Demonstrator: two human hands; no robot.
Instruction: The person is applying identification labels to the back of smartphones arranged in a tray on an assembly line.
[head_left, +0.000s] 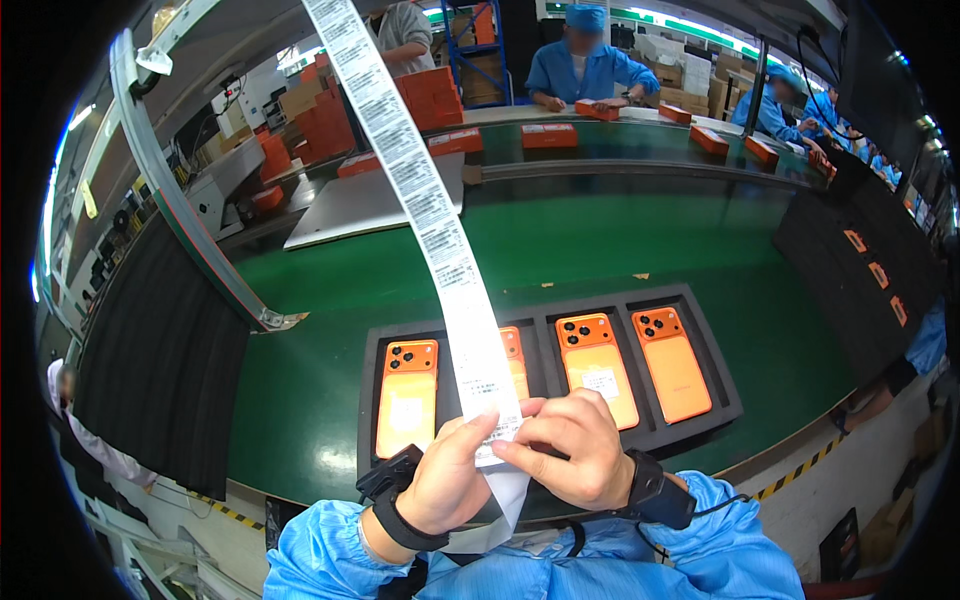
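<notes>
A long white strip of printed labels [435, 225] hangs down from the top of the view toward my hands. My left hand [450, 478] grips the strip near its lower end, thumb in front and the other fingers mostly hidden behind. With thumb and forefinger, my right hand [572, 452] pinches the strip's right edge at the lowest printed label. Pale backing paper [508, 492] curls below both hands. Just beyond them, a black foam tray [545, 372] holds several orange phones, camera side up. A phone [596, 368] right of centre bears a small white label; the rightmost phone [672, 365] is fully visible.
The tray rests on a green worktop [600, 235]. A grey metal post [190, 225] rises at the left. Stacked black foam trays [165, 370] stand at the left, more [850, 270] at the right. Across the bench, a person in blue [575, 75] handles orange boxes.
</notes>
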